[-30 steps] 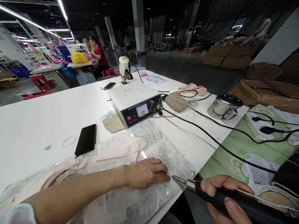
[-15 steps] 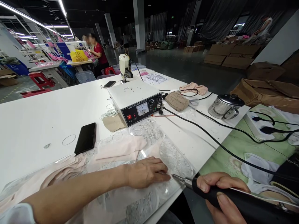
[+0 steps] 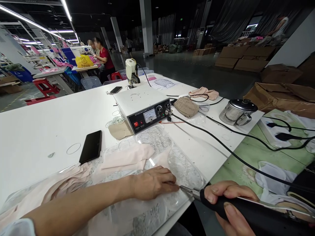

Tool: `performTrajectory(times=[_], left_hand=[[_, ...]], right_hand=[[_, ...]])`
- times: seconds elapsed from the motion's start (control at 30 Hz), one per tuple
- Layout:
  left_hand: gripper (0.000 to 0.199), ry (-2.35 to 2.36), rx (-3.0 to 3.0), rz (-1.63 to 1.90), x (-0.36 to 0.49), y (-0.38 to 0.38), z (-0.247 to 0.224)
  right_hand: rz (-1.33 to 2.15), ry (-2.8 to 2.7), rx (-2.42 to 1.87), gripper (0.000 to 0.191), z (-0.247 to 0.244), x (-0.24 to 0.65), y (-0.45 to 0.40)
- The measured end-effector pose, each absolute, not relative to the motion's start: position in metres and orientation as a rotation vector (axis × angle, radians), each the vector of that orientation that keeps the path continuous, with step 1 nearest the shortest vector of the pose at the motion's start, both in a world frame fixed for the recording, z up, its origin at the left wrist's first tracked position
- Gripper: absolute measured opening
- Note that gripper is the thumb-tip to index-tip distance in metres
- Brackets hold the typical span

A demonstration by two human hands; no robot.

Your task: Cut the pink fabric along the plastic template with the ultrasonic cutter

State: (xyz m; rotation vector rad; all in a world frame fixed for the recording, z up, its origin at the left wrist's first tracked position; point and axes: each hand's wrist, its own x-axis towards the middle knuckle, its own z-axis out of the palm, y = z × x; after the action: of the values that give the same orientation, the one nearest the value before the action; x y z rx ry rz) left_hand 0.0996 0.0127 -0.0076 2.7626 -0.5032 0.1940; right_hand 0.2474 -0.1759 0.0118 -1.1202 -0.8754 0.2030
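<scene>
My left hand (image 3: 155,183) lies palm down on pale pink fabric over a clear plastic template (image 3: 180,164), its fingers stretched to the right and slightly bent. My right hand (image 3: 233,200) is wrapped round the black handle of an ultrasonic welding handpiece (image 3: 209,196). The handpiece's narrow metal tip points left and sits close to my left fingertips; contact with the fabric cannot be made out. Folded pale pink fabric pieces (image 3: 128,155) lie on the template just beyond my left hand. A stack of more pink pieces (image 3: 66,183) lies beside my left forearm.
A control box (image 3: 147,111) with a dial stands ahead; a black cable (image 3: 209,131) runs from it toward the right. A phone (image 3: 91,146) lies left, a lidded glass mug (image 3: 237,113) right. Cardboard boxes (image 3: 278,95) stand beyond the table. A person in red (image 3: 105,55) sits far left.
The handpiece and my right hand have shifted slightly left, bringing the tip nearer my left fingertips. My left hand stays nearly in place. The camera view has moved slightly.
</scene>
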Motion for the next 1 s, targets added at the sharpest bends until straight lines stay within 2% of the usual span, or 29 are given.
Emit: performTrajectory(times=[0.57,1.0], left_hand=[[0.032,-0.428,2.792,0.306,0.092,0.011,-0.005],[0.031,-0.479,3.008,0.321,0.089,0.010,-0.001]], right_hand=[[0.329,-0.849,-1.021,0.005,-0.014,0.251,-0.173],[0.316,-0.862,-1.057,0.008,0.007,0.255,-0.172]])
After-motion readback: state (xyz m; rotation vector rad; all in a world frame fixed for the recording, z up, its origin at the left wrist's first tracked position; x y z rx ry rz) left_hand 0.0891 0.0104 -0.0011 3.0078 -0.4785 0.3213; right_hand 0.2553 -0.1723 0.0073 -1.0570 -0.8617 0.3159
